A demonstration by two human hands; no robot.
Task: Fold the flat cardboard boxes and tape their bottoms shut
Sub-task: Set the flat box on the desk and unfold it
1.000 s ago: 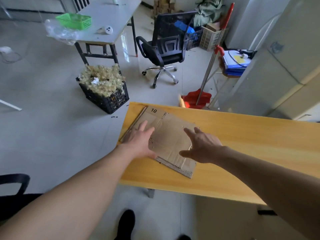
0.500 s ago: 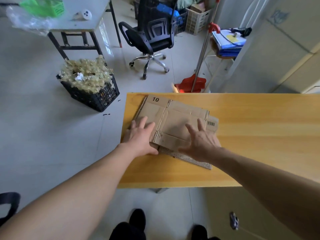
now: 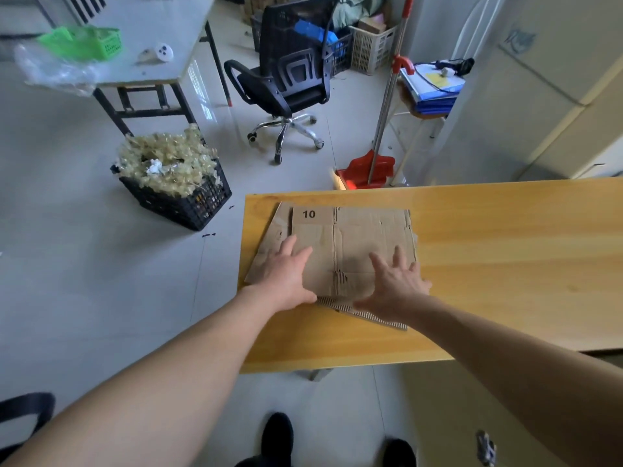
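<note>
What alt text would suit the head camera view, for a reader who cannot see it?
A person's left hand and right hand rest flat, fingers spread, on flattened cardboard boxes stacked at the left end of a yellow wooden table. A black office chair and a black crate stand beyond.

Grey tiled floor (image 3: 84, 264), black office chair (image 3: 290, 79), wooden table (image 3: 505, 264)

— What sort of room is this?
— A plain office, part storeroom. Item: black swivel chair (image 3: 286, 79), ahead of the left hand (image 3: 286, 281). Item: stacked blue folders (image 3: 431, 96), beyond the right hand (image 3: 394, 288). Item: white plastic crate (image 3: 369, 48), behind the chair.
</note>
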